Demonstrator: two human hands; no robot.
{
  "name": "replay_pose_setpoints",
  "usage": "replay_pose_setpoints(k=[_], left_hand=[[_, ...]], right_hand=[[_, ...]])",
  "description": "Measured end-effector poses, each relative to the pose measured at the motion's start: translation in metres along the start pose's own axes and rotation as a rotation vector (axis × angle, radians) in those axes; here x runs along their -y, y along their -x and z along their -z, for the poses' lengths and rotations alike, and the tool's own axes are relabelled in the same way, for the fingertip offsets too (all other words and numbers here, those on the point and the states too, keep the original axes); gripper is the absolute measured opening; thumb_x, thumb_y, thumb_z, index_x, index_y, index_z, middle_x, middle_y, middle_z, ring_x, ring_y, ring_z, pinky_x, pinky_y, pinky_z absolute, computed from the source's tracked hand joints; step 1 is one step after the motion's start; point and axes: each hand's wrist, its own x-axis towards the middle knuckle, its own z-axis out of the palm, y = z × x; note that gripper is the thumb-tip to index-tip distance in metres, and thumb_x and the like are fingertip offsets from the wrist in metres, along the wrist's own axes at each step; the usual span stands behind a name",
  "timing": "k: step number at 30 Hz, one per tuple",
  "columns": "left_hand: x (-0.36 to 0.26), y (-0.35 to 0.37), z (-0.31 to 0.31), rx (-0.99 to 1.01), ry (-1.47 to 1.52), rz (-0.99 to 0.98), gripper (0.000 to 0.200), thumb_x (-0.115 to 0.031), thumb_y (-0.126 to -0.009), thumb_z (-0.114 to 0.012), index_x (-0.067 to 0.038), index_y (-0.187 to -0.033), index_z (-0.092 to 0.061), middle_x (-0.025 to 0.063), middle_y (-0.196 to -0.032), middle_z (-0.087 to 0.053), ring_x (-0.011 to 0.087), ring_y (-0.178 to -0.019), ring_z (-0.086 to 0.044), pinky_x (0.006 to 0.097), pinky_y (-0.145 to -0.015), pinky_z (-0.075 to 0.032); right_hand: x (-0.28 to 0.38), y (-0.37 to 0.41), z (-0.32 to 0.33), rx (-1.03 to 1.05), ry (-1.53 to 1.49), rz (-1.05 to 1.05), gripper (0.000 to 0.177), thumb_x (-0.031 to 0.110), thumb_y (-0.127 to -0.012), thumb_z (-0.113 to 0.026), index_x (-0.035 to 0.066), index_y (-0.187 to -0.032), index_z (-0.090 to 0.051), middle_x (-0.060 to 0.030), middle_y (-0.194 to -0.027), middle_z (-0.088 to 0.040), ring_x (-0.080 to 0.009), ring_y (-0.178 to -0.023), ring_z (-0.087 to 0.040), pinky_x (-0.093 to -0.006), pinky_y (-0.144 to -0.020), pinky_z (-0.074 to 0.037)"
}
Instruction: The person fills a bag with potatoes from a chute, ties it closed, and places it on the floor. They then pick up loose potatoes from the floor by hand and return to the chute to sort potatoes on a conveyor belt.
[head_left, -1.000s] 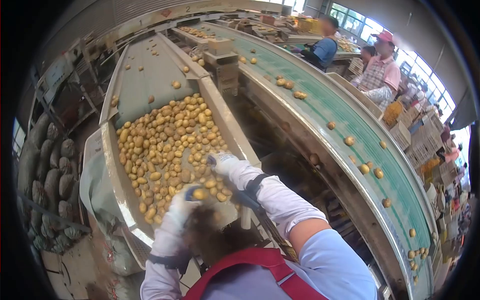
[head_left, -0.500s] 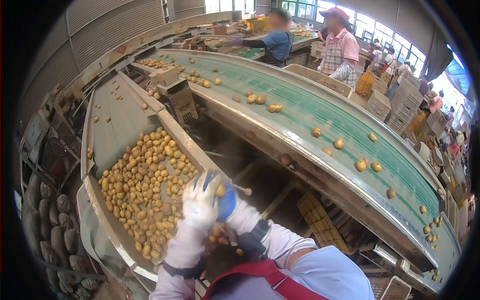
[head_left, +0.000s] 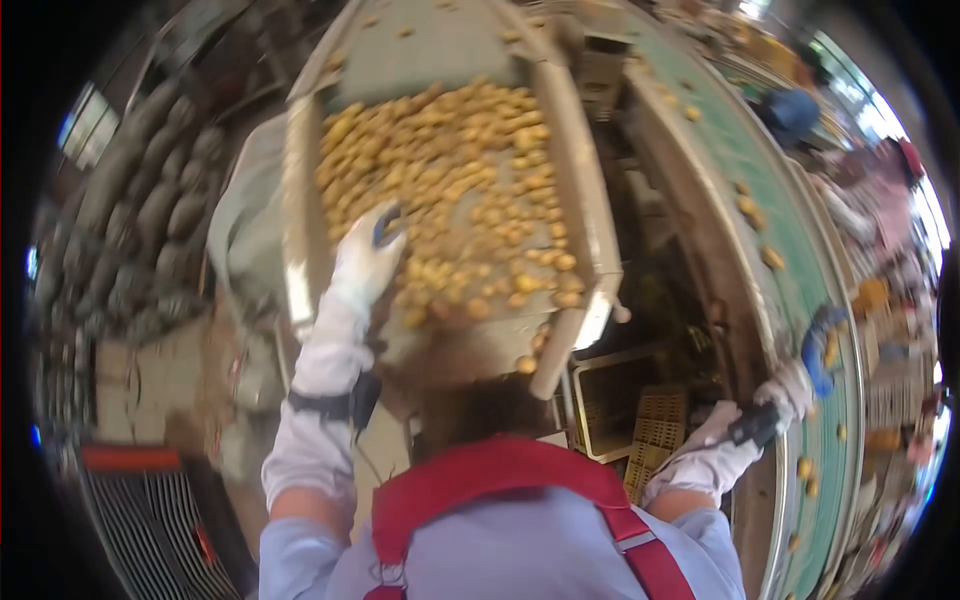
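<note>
My left hand (head_left: 370, 250), in a white glove with blue on the palm side, is over the left part of a chute full of potatoes (head_left: 440, 160). Its fingers curve loosely apart, and I see no potato in them. Out to the right, my right hand (head_left: 812, 365), in a glove with a blue palm, reaches over the green conveyor belt (head_left: 775, 215). Its blurred fingers curl around a yellow potato (head_left: 831, 348). The chute's pale side walls (head_left: 580, 170) frame the heap.
Loose potatoes (head_left: 748, 208) lie along the belt. Yellow crates (head_left: 655, 430) stand below, between chute and belt. Filled sacks (head_left: 160, 205) are piled at the left. Across the belt is a person in pink (head_left: 875, 200), with stacked crates (head_left: 893, 385) nearby.
My view has swung left and down. My hands, close together before with a potato between them, are now far apart: left over the chute, right out over the belt.
</note>
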Motion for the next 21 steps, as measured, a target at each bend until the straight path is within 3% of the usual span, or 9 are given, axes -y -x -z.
replay_pose_setpoints(k=[1, 3, 4, 8, 11, 15, 18, 20, 21], left_hand=[[-0.018, 0.003, 0.009, 0.052, 0.036, 0.152, 0.041, -0.01, -0.083, -0.063, -0.005, -0.123, -0.058, 0.0176, -0.118, -0.061, 0.0273, -0.108, -0.061, 0.0337, -0.092, -0.048], [-0.031, 0.003, 0.001, 0.283, -0.227, 0.027, 0.044, -0.017, -0.083, -0.062, -0.006, -0.126, -0.055, 0.0161, -0.12, -0.06, 0.0291, -0.112, -0.057, 0.0356, -0.097, -0.045], [-0.027, 0.005, -0.016, 0.447, -0.167, -0.063, 0.046, -0.02, -0.083, -0.062, -0.007, -0.127, -0.054, 0.0156, -0.124, -0.058, 0.0283, -0.115, -0.055, 0.0358, -0.099, -0.043], [-0.021, 0.01, -0.083, 0.23, -0.622, -0.261, 0.041, -0.019, -0.083, -0.06, -0.013, -0.124, -0.058, 0.0151, -0.135, -0.05, 0.0336, -0.128, -0.043, 0.0386, -0.107, -0.033], [-0.023, -0.002, -0.08, 0.521, -0.88, -0.327, 0.034, -0.015, -0.085, -0.054, -0.014, -0.118, -0.061, 0.0141, -0.132, -0.051, 0.0323, -0.124, -0.045, 0.0379, -0.103, -0.036], [-0.018, 0.02, -0.072, 0.528, -0.704, -0.387, 0.033, -0.009, -0.081, -0.054, -0.014, -0.111, -0.065, 0.0114, -0.118, -0.057, 0.0301, -0.105, -0.055, 0.0389, -0.091, -0.045], [-0.04, 0.054, -0.03, 0.302, -0.481, -0.533, 0.037, -0.007, -0.074, -0.058, -0.014, -0.109, -0.065, 0.0111, -0.114, -0.059, 0.0316, -0.101, -0.056, 0.0407, -0.086, -0.048], [-0.038, 0.065, -0.001, 0.216, -0.478, -0.477, 0.039, -0.005, -0.069, -0.061, -0.013, -0.107, -0.064, 0.0115, -0.112, -0.059, 0.0318, -0.098, -0.057, 0.0422, -0.083, -0.048], [-0.028, 0.065, 0.014, 0.159, -0.57, -0.321, 0.038, -0.006, -0.069, -0.061, -0.011, -0.106, -0.064, 0.0119, -0.113, -0.059, 0.0318, -0.098, -0.056, 0.0421, -0.082, -0.048]], right_hand=[[-0.012, -0.004, 0.002, 0.048, 0.277, 0.229, 0.06, 0.046, -0.084, -0.055, 0.004, -0.125, -0.044, -0.0128, -0.099, -0.056, -0.0385, -0.103, -0.053, -0.0563, -0.102, -0.029], [-0.047, -0.09, 0.091, 0.005, 1.028, 1.304, 0.044, 0.032, -0.089, -0.051, -0.001, -0.118, -0.052, -0.015, -0.109, -0.059, -0.0296, -0.101, -0.057, -0.0424, -0.091, -0.041], [-0.052, -0.133, 0.139, -0.171, 1.141, 1.42, 0.037, 0.025, -0.092, -0.049, -0.003, -0.115, -0.056, -0.0161, -0.114, -0.06, -0.0252, -0.1, -0.059, -0.0354, -0.086, -0.047], [0.004, -0.198, 0.26, -0.369, 1.494, 0.579, 0.05, 0.031, -0.095, -0.048, 0.001, -0.135, -0.044, -0.0181, -0.132, -0.05, -0.0284, -0.125, -0.044, -0.0474, -0.098, -0.04], [0.01, -0.226, 0.344, -1.015, 1.974, 0.288, 0.042, 0.031, -0.093, -0.058, 0.003, -0.123, -0.056, -0.0091, -0.114, -0.062, -0.0205, -0.102, -0.059, -0.0375, -0.088, -0.05], [0.044, -0.218, 0.362, -1.177, 2.264, 0.213, 0.043, 0.026, -0.095, -0.056, 0.001, -0.129, -0.051, -0.0123, -0.121, -0.058, -0.0209, -0.113, -0.056, -0.0349, -0.096, -0.045], [0.061, -0.203, 0.376, -1.477, 2.358, -0.289, 0.049, 0.03, -0.091, -0.06, 0.009, -0.133, -0.05, -0.0144, -0.121, -0.059, -0.0202, -0.108, -0.057, -0.0277, -0.092, -0.046], [0.058, -0.191, 0.411, -0.979, 3.144, -0.831, 0.058, 0.04, -0.087, -0.061, 0.017, -0.138, -0.045, -0.0211, -0.138, -0.045, -0.0331, -0.126, -0.046, -0.0393, -0.105, -0.037], [0.042, -0.187, 0.418, -0.943, 3.106, -1.277, 0.063, 0.046, -0.085, -0.059, 0.022, -0.14, -0.041, -0.0226, -0.148, -0.029, -0.043, -0.135, -0.029, -0.0501, -0.112, -0.024]])
